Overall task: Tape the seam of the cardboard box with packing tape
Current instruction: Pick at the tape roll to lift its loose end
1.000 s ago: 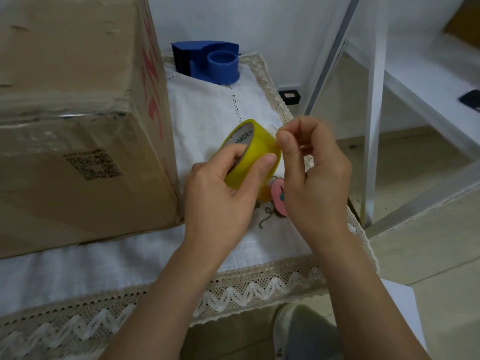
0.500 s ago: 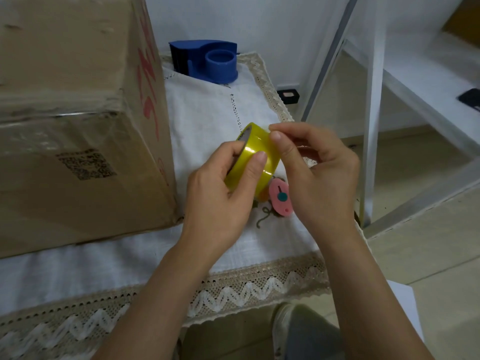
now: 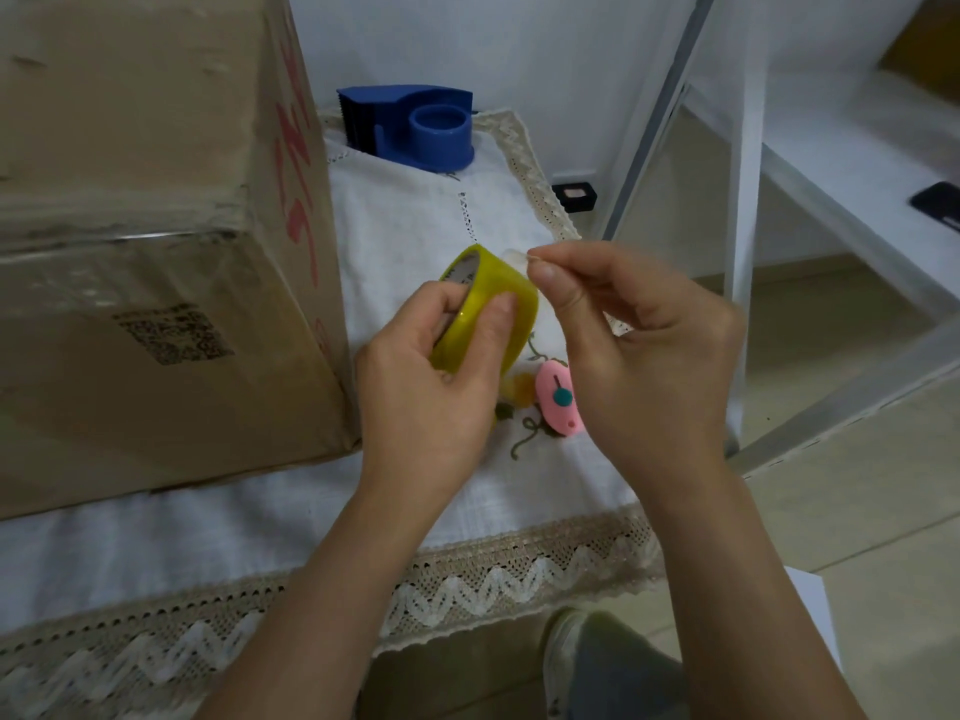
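Right hand [image 3: 649, 350] is pulling away from the roll [image 3: 485, 309]: half a second ago its fingertips were pressed on the roll's top edge, now thumb and forefinger are pinching a short clear tab of tape [image 3: 517, 259] peeled off it. Left hand [image 3: 431, 376] is turning the roll, so the printed core is facing up-left again. The pink cutter [image 3: 558, 400] is showing more fully between the hands.
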